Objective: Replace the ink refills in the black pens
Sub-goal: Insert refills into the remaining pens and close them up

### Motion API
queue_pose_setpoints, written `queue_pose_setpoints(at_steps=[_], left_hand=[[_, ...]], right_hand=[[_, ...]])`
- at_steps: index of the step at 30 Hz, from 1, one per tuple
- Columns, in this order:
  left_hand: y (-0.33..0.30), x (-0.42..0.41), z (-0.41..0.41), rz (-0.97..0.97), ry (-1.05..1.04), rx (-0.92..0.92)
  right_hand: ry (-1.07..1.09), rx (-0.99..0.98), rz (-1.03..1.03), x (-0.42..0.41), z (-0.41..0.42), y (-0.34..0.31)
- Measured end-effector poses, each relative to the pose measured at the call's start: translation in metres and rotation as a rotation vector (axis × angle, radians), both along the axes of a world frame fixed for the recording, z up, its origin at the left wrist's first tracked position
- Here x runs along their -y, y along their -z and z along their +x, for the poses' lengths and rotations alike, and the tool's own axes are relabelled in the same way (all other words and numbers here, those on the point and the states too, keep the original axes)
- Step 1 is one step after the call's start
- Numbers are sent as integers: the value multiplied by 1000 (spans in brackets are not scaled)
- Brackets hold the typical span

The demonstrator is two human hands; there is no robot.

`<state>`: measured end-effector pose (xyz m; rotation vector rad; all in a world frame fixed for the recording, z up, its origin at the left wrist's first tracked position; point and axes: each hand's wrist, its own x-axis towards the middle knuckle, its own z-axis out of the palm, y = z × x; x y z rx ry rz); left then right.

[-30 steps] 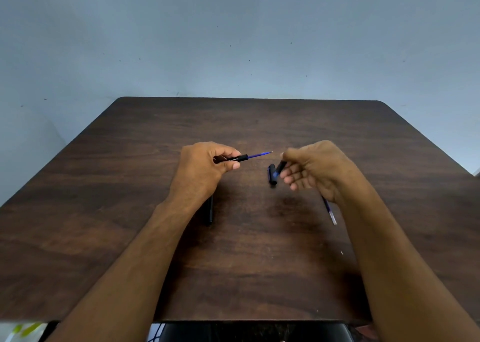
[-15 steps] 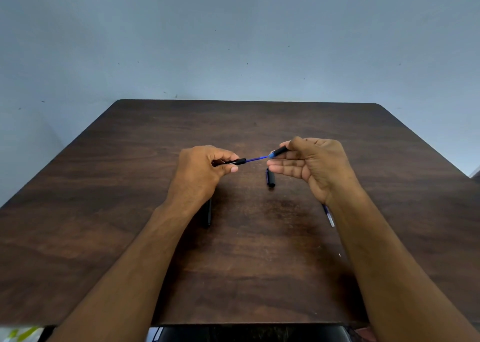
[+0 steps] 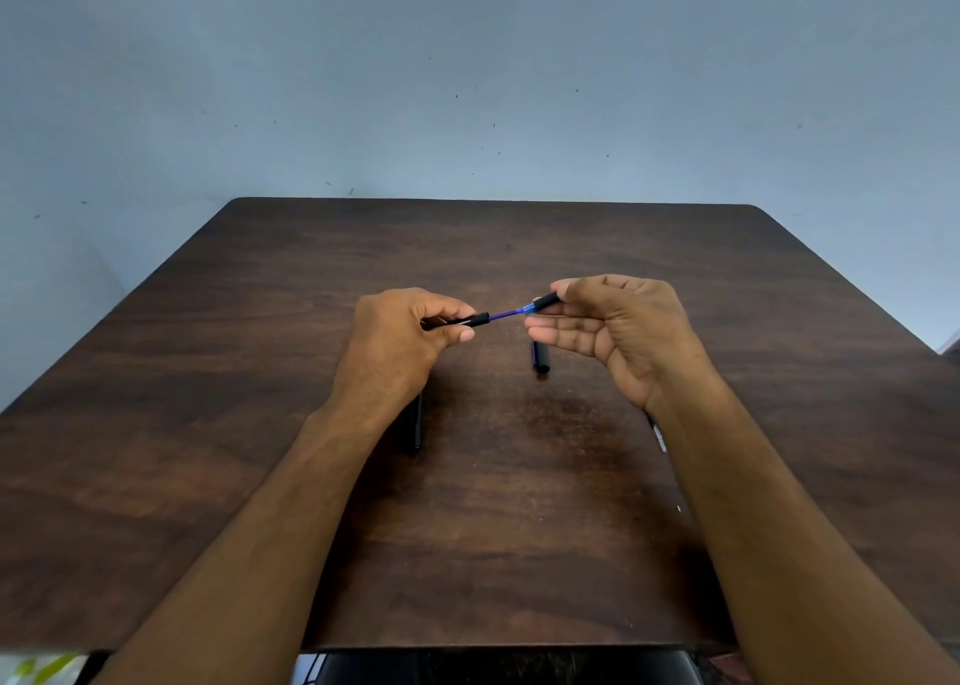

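The left hand is closed round the black pen barrel, held above the table. Right of the barrel, the blue refill now runs into the tip piece pinched in the right hand; a second ago that piece was apart. I'd say reassembly is under way. A loose cap lies below the refill.

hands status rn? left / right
Left hand: closed on the black pen barrel, blue refill sticking out.
Right hand: thumb and forefinger pinch the black tip section; other fingers open.
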<state>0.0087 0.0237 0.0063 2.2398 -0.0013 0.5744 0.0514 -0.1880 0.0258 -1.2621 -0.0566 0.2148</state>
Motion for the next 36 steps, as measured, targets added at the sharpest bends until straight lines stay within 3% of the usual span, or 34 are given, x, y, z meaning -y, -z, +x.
queue_pose_setpoints(at_steps=[27,36], left_hand=[[1,4,-3,46,32,-7],[1,3,-3,27,46,-3]], right_hand=[[-90,32,-161,-13,-4,13],[-91,151,-287,-16,-11,9]])
